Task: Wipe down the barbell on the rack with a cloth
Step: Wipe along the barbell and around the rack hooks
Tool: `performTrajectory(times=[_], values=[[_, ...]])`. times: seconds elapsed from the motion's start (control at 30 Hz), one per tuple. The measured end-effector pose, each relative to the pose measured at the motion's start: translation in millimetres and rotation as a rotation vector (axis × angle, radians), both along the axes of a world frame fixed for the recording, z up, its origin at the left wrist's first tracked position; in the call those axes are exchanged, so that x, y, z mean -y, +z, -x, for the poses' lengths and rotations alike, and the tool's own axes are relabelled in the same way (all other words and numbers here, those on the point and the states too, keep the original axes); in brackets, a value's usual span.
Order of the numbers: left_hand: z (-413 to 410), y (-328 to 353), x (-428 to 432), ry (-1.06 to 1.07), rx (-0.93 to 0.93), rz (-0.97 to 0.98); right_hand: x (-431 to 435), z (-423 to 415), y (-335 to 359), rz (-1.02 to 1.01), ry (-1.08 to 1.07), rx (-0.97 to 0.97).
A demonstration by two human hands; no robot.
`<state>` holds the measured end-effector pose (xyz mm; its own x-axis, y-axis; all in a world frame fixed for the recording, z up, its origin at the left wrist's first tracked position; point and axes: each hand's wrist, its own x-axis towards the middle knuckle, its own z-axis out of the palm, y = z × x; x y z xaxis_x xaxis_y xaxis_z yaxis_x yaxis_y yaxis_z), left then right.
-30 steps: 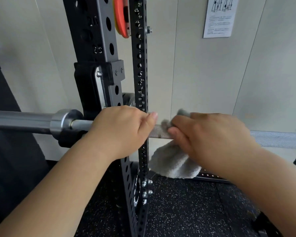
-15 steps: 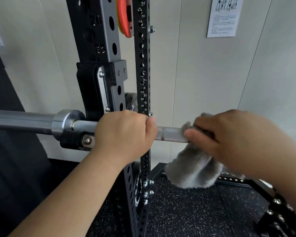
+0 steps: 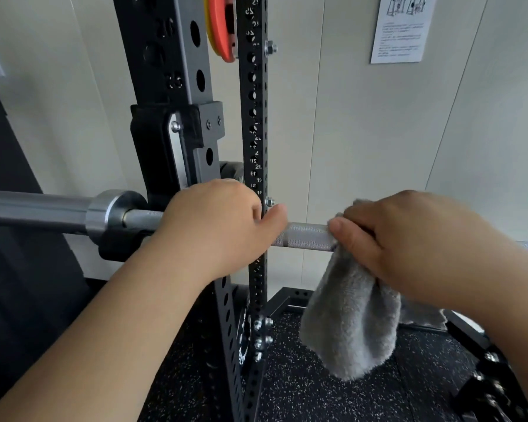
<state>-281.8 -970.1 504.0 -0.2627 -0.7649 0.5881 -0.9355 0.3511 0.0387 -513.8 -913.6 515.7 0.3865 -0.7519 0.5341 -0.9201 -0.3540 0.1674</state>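
Both hands are sitting on the barbell (image 3: 305,237), which is lying level in the black hook (image 3: 153,141) of the rack (image 3: 165,56), running from nine o'clock to three o'clock of the head view. The left hand (image 3: 217,226) is wrapping its fingers over the shaft just right of the collar (image 3: 107,214), its thumb tip pointing toward the other hand. Its forearm is rising from seven o'clock. The right hand (image 3: 409,248) is clutching a grey cloth (image 3: 351,324) round the bar, fingers curled over the top and thumb pinching the fabric. The loose end is hanging toward five o'clock, above the speckled floor (image 3: 317,397). That forearm is coming in from four o'clock. Between the hands a short bare stretch of knurling is showing, with the perforated upright (image 3: 253,117) standing behind it. At three o'clock the shaft is running bare past the wrist to the frame edge. An orange plate (image 3: 223,28) is hanging at twelve o'clock.
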Motion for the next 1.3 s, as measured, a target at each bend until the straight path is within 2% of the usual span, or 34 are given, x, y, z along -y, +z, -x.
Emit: performTrajectory(times=[0.17, 0.23, 0.33, 0.4, 0.5, 0.6, 0.67, 0.77, 0.87, 0.97, 1.13, 1.2, 1.3], values=[[5, 5, 5, -0.004, 0.024, -0.126, 17, -34, -29, 0.156, 0.069, -0.149], [2, -2, 3, 0.008, 0.04, 0.004, 15, -25, -20, 0.129, 0.076, -0.107], [3, -20, -1, 0.031, 0.021, 0.194, 4, -6, -5, -0.025, 0.008, -0.015], [3, -29, 0, 0.013, -0.03, 0.267, 3, -11, -6, 0.031, 0.005, 0.007], [2, -31, 1, -0.01, -0.06, 0.322, 10, -28, -23, 0.144, 0.029, -0.075], [3, -29, -2, -0.022, -0.07, 0.297, 11, -20, -28, 0.156, 0.05, -0.094], [3, -30, -2, -0.015, -0.063, 0.265, 4, -3, -23, 0.138, 0.064, -0.024], [4, -23, -4, 0.029, -0.032, 0.214, -6, 2, -26, 0.164, -0.025, 0.065], [6, -14, -3, 0.046, 0.025, 0.14, 4, -25, -40, 0.239, -0.017, -0.006], [3, -12, 0, 0.002, 0.039, 0.128, 7, -39, -43, 0.226, 0.031, -0.01], [-2, -14, -1, -0.036, 0.075, 0.118, -6, -9, -27, 0.181, -0.021, 0.104], [0, -9, -2, -0.034, 0.055, 0.061, -4, -17, -27, 0.211, -0.054, 0.129], [4, 4, 0, -0.03, 0.057, -0.093, 8, -44, -37, 0.231, 0.003, 0.078]])
